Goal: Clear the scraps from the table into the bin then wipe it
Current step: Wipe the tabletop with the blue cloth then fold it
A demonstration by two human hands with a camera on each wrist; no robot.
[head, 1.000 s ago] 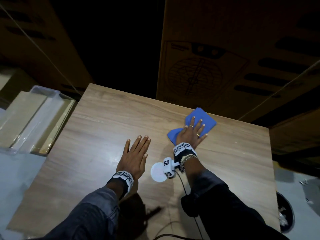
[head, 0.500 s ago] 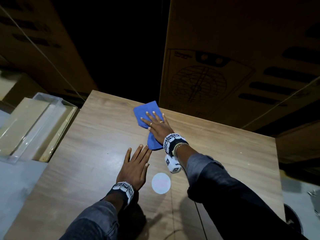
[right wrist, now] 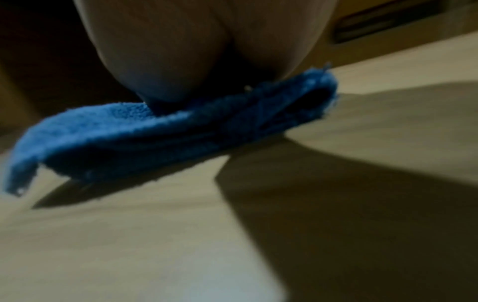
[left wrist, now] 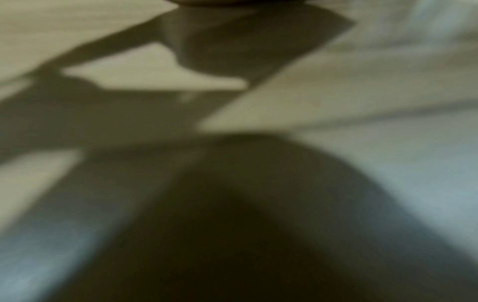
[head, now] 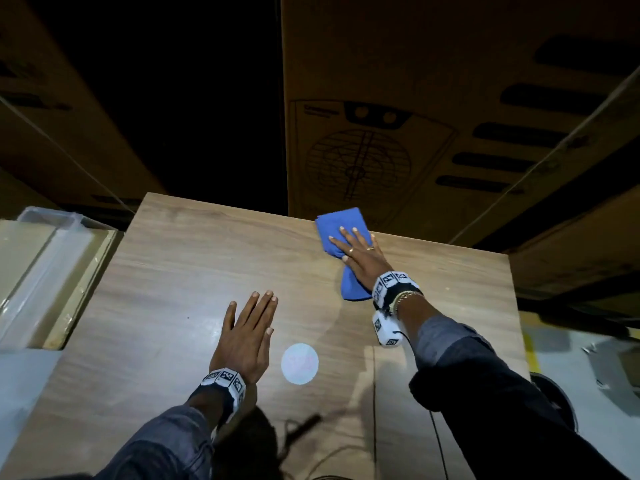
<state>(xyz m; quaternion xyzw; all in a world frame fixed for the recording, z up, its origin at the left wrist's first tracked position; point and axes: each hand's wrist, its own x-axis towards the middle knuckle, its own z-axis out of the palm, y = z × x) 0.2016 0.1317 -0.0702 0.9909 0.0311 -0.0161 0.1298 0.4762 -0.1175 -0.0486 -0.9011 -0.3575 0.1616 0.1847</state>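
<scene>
Head view: right hand [head: 360, 252] flat, fingers straight, pressing blue cloth [head: 341, 226] onto counter [head: 194, 258] at upper right, close to cardboard box [head: 415, 133]. Left hand [head: 247, 336] spread flat, holding nothing, lower centre. Clear container [head: 45, 258] far left. Left wrist view: blurred shadows only. Right wrist view: cloth [right wrist: 160, 134] squashed under palm.
</scene>
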